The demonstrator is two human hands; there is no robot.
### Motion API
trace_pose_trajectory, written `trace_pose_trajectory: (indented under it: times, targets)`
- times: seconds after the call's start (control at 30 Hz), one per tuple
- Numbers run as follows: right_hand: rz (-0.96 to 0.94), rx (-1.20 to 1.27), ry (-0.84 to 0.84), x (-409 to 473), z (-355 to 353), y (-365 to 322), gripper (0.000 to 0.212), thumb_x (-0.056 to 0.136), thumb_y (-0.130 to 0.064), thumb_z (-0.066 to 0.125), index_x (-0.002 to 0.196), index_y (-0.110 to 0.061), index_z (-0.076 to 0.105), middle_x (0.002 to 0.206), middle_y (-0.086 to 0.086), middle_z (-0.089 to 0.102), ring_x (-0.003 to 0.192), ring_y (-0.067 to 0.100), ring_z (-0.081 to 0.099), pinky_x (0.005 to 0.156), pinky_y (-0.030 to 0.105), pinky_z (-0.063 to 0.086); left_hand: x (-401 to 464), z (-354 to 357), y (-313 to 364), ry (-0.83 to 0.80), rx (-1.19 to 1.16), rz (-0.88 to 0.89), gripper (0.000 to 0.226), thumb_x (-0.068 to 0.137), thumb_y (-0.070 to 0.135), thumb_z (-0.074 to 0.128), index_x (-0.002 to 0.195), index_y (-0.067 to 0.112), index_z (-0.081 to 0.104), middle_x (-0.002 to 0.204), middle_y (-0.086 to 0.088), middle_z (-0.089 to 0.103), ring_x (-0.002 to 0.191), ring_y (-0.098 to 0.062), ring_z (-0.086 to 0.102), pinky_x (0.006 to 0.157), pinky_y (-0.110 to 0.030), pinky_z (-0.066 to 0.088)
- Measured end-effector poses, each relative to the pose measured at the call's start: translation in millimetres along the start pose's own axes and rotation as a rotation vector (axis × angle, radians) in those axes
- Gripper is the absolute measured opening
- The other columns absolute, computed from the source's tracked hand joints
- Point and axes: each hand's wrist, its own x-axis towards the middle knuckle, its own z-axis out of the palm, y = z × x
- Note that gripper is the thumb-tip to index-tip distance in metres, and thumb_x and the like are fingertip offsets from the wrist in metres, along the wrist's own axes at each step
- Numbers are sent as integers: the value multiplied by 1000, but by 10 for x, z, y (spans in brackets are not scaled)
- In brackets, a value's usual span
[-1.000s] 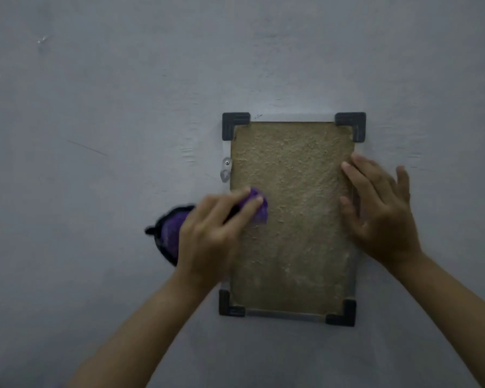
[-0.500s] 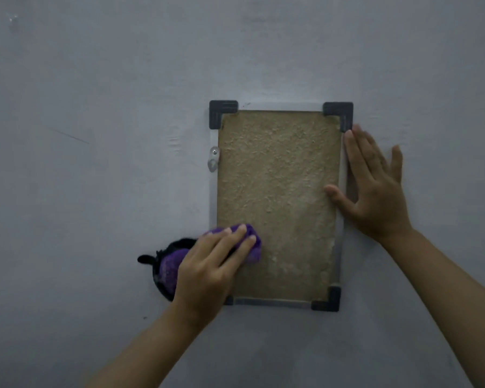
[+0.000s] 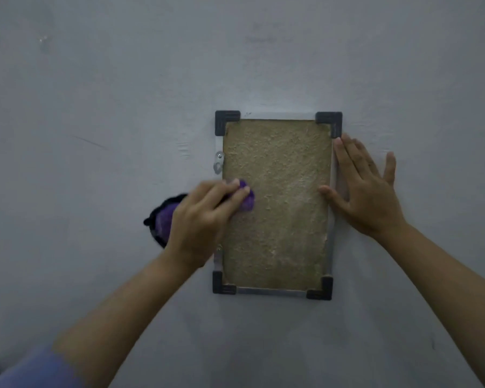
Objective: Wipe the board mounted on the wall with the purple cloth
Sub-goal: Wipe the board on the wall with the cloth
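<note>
Cork board (image 3: 277, 203) hangs on grey wall (image 3: 123, 107); left hand (image 3: 199, 219) fingers grip purple cloth (image 3: 247, 201) against it, right hand (image 3: 367, 189) flat, fingers straight, by metal bracket (image 3: 218, 163).

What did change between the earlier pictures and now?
The left hand slid the purple cloth down the board, then back up to mid-height along its left side. The right hand moved off the board face to its right edge. The left hand's grip on the cloth stayed.
</note>
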Motion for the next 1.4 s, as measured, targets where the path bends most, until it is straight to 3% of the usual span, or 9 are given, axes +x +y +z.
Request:
trace_pose_trajectory:
  times: [0.17, 0.33, 0.57, 0.7, 0.8, 0.9, 1.03, 1.23, 1.4]
  targets:
    - [6, 4, -48, -13, -92, -22, 79, 84, -59, 29, 149, -19, 10, 156, -3, 9, 141, 12, 10, 109, 59, 2, 405, 286, -205, -14, 49, -37, 29, 82, 14, 68, 109, 5, 67, 106, -16, 67, 100, -36, 60, 79, -51, 49]
    - [20, 16, -35, -8, -73, -32, 79, 82, -57, 30, 149, -18, 10, 156, -1, 11, 141, 14, 10, 109, 59, 3, 210, 414, -8, -25, 8, -186, 53, 87, 48, 54, 120, 8, 62, 120, -14, 63, 112, -31, 57, 90, -44, 49]
    - [67, 107, -14, -29, -8, -113, 87, 74, -55, 37, 149, -18, 12, 156, 1, 14, 142, 21, 16, 108, 61, 7, -385, 414, 319, 57, -6, -204, 28, 86, 11, 64, 115, 10, 67, 117, -10, 65, 104, -27, 60, 88, -38, 50]
    - [94, 120, -8, -9, -48, -126, 91, 69, -56, 38, 149, -19, 16, 155, 0, 19, 141, 22, 20, 106, 62, 8, -935, 349, 545, -77, -54, -132, 34, 86, 3, 51, 114, 12, 68, 118, -7, 65, 102, -27, 63, 83, -41, 53]
    - [88, 105, -29, -7, -102, -119, 92, 69, -57, 42, 149, -21, 15, 156, -2, 18, 140, 20, 21, 105, 65, 8, -1039, 265, 545, -184, -81, -87, 33, 81, 5, 60, 111, 14, 70, 112, -6, 68, 98, -22, 60, 81, -37, 52]
    - [119, 140, -56, 3, -134, -141, 92, 69, -49, 50, 149, -23, 13, 156, -4, 16, 141, 20, 18, 104, 66, 7, -893, 124, 458, -188, -195, -122, 31, 83, 9, 56, 110, 12, 69, 109, -4, 67, 93, -19, 56, 75, -31, 51]
    - [136, 185, -84, 1, -142, -180, 91, 74, -44, 57, 149, -25, 10, 157, -5, 12, 142, 19, 13, 104, 67, 6, -363, -24, 381, 32, -254, -320, 30, 87, 13, 56, 114, 6, 66, 109, -8, 65, 95, -22, 57, 85, -21, 44]
    - [153, 182, -84, 4, -140, -183, 93, 78, -37, 66, 149, -25, 7, 157, -5, 10, 143, 18, 11, 105, 66, 6, 665, 265, 164, 110, -170, -243, 32, 88, 17, 63, 118, 8, 64, 111, -7, 66, 97, -26, 58, 75, -31, 50]
    - [167, 193, -100, 6, -150, -211, 94, 78, -38, 66, 149, -26, 5, 157, -6, 8, 143, 17, 11, 105, 66, 7, 509, 572, 277, 61, -16, -174, 33, 79, 5, 70, 112, 9, 67, 110, -6, 68, 88, -26, 61, 75, -34, 52]
